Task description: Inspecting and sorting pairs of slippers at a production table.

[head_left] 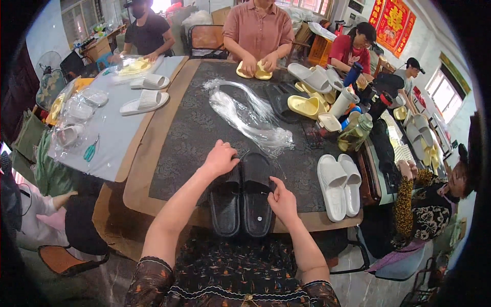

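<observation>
A pair of black slippers (pixel 256 202) lies side by side at the near edge of the table, heels toward me. A small white round sticker (pixel 260 219) is on the right one's heel. My left hand (pixel 221 159) is closed over the toe end of the left slipper, its fingertips partly hidden. At the outer edge of the right slipper's strap, my right hand (pixel 283 199) has index finger and thumb against it, the other fingers curled. A thin, pale bit shows on the strap by the thumb.
Clear plastic bags (pixel 245 115) lie beyond the slippers. White slippers (pixel 335 187) stand at right; bottles (pixel 355 132) and more slippers crowd behind them. Teal scissors (pixel 91 148) rest on the left table. Across from me a person holds yellow slippers (pixel 263 70); other people sit around.
</observation>
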